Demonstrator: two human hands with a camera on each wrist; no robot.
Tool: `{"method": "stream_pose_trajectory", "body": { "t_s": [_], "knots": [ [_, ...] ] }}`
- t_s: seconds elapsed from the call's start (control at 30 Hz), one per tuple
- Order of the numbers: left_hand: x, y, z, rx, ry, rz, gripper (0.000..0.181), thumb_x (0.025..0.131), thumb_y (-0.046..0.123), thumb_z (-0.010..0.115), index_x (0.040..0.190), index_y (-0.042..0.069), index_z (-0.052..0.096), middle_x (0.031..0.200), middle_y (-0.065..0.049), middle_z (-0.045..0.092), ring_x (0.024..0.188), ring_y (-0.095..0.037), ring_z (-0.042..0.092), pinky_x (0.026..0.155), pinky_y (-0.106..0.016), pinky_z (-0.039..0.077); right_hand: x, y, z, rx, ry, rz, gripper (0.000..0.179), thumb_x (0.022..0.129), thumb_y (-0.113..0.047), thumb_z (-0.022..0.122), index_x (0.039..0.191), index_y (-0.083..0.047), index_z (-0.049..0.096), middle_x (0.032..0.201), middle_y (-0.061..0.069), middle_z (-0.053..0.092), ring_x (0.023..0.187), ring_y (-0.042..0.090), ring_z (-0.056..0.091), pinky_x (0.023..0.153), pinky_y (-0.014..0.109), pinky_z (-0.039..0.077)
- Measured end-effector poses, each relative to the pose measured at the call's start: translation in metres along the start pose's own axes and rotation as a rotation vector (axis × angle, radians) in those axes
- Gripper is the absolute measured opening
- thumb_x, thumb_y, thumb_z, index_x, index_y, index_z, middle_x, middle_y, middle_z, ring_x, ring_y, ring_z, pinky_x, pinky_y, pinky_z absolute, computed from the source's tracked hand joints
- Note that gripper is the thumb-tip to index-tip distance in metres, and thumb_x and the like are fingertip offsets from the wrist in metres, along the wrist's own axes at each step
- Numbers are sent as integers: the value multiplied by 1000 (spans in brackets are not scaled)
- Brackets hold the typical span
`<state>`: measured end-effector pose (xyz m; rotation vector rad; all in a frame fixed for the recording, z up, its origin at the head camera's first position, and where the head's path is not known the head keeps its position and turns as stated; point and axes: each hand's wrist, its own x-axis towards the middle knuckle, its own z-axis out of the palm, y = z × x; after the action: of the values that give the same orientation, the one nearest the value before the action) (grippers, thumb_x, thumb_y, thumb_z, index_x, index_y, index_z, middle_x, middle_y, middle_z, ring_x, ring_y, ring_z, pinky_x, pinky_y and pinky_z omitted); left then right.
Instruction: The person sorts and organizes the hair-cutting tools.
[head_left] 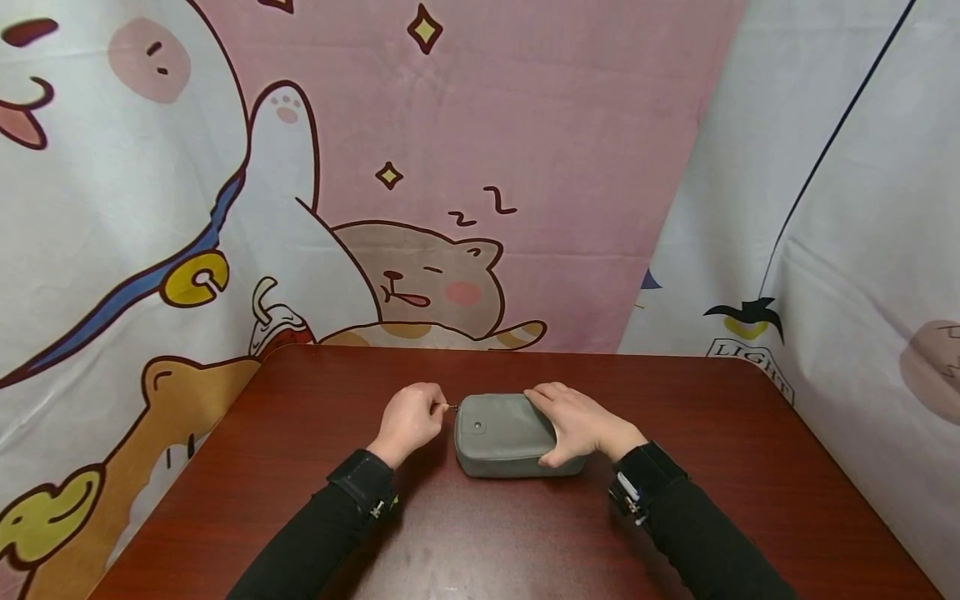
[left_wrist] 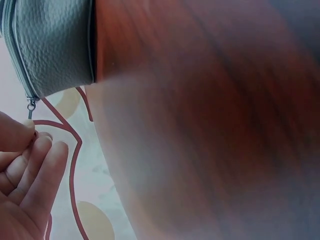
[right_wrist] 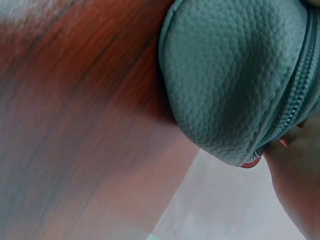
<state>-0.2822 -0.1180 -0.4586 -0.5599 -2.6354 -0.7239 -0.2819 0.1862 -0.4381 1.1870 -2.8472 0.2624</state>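
A grey-green zipped pouch (head_left: 498, 437) of pebbled, leather-like material lies on the table in the head view. My left hand (head_left: 410, 422) is at its left end and pinches the small metal zipper pull (left_wrist: 30, 111) between thumb and fingers. Over the pouch's right end, my right hand (head_left: 583, 423) grips it, with the thumb on the near side and the fingers over the far edge. Closed zipper teeth (right_wrist: 296, 95) run along the pouch's edge in the right wrist view. Most of the right hand's fingers are hidden there.
The pouch lies near the middle of a reddish-brown wooden table (head_left: 322, 517), not far from its back edge. Behind the table hangs a cloth backdrop (head_left: 570, 150) printed with cartoon animals. Both wrists wear dark straps (head_left: 365, 481) over black sleeves.
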Motion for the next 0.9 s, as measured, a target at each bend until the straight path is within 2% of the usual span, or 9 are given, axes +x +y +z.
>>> {"method": "stream_pose_trajectory", "body": {
  "t_s": [0.3, 0.6, 0.9],
  "knots": [
    [7, -5, 3, 4, 7, 15, 17, 83, 2, 77, 75, 14, 68, 73, 5, 62, 68, -14, 59, 63, -32, 51, -1, 0, -1, -1, 8, -14, 103, 61, -50, 84, 141, 4, 47, 135, 15, 52, 124, 31, 48, 101, 46, 43],
    [19, -3, 5, 21, -4, 29, 19, 83, 0, 77, 75, 14, 66, 74, 2, 62, 70, -16, 61, 65, -34, 52, 0, 1, 0, -1, 22, -36, 102, 61, -49, 84, 141, 4, 48, 134, 14, 53, 122, 29, 48, 100, 45, 44],
    [28, -2, 12, 60, 15, 75, 18, 84, 2, 77, 76, 14, 65, 75, 1, 63, 72, -20, 64, 65, -36, 53, -1, 2, 2, -1, 16, -39, 102, 62, -49, 84, 140, 4, 48, 134, 15, 52, 123, 30, 48, 100, 45, 44]
  ]
}}
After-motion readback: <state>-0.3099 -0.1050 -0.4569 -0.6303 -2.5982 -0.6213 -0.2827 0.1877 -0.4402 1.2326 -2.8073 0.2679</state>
